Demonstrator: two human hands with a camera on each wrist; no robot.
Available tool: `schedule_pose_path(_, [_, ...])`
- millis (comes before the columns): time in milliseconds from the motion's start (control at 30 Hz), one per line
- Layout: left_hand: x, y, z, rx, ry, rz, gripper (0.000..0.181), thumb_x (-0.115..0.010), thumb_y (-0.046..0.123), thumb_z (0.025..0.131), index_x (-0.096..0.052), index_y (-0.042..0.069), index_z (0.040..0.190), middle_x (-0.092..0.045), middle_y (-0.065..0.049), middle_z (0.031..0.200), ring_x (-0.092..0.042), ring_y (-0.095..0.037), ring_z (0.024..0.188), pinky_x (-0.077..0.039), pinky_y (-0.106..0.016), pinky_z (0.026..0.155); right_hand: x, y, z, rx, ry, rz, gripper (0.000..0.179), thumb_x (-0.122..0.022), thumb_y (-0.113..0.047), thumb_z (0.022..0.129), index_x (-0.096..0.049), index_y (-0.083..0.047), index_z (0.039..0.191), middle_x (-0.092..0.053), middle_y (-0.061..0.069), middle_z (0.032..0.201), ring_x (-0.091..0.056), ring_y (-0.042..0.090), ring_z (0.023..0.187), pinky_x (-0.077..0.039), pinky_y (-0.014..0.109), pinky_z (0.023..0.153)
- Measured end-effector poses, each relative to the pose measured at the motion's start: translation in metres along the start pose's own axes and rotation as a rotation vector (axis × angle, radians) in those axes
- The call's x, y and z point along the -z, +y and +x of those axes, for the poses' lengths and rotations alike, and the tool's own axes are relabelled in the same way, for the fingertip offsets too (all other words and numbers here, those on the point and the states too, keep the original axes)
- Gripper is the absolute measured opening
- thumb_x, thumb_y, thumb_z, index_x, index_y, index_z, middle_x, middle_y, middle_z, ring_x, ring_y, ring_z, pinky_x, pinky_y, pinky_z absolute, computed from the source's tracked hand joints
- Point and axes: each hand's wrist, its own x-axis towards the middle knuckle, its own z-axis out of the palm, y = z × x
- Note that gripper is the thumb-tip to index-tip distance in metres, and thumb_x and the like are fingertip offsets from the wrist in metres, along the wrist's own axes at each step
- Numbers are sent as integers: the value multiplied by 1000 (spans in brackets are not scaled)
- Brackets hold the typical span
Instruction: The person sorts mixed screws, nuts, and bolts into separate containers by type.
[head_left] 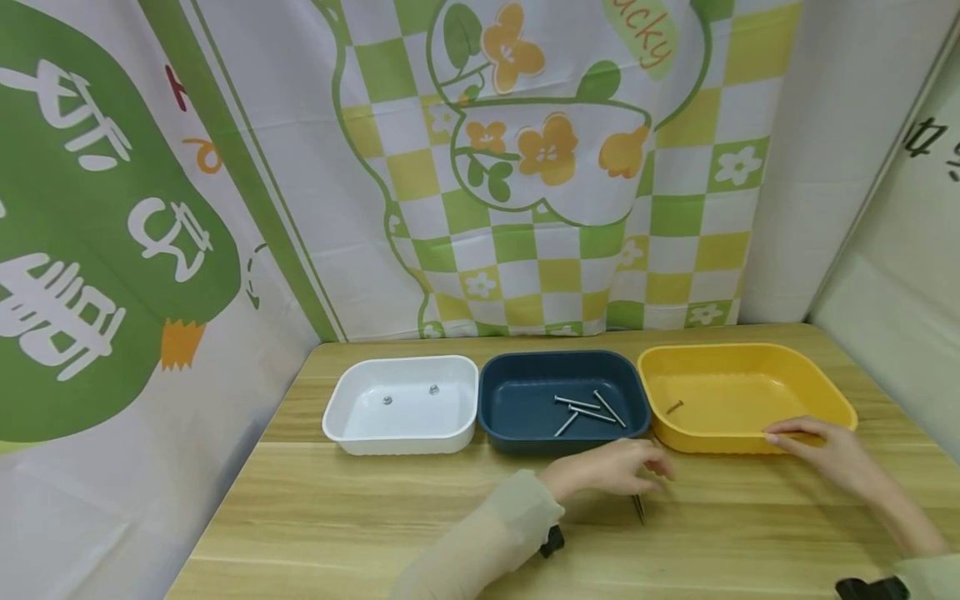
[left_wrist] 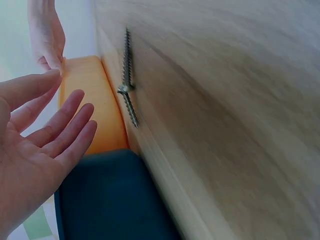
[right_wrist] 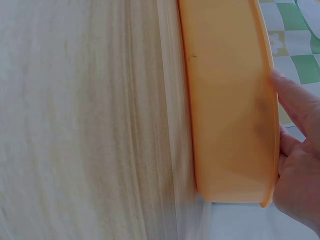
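My left hand (head_left: pixel 618 468) hovers over the table just in front of the gap between the dark blue tray and the yellow tray, its fingers loosely bent and holding nothing. Two threaded screws (left_wrist: pixel 127 75) lie on the wood near it; in the head view the hand partly covers them. On the right, my right hand (head_left: pixel 832 458) pinches the front rim of the yellow tray (head_left: pixel 720 442), thumb outside as the right wrist view shows. Inside that tray rests one small brownish screw (head_left: pixel 675 407).
The dark blue tray (head_left: pixel 525 443), in the middle, holds several long silver screws or nails (head_left: pixel 592 410). Left of it, a white tray (head_left: pixel 405 446) contains two small metal nuts (head_left: pixel 433 389). All three trays stand in a row on the wooden table (head_left: pixel 337 517), before a patterned curtain (head_left: pixel 570 275).
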Motion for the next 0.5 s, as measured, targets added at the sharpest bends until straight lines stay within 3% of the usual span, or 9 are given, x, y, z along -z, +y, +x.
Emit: schedule_pose_path(500, [-4,-12,-15,29,-45,29,27,-61,14,83,-59,13,110,-57,5,107,-49,2,99,-31,-5,82,0,0,0,13,9,-9,13,-64,-16,81,-67,-6,90,-53,-30,86,-36,-24,86,-21,1,69])
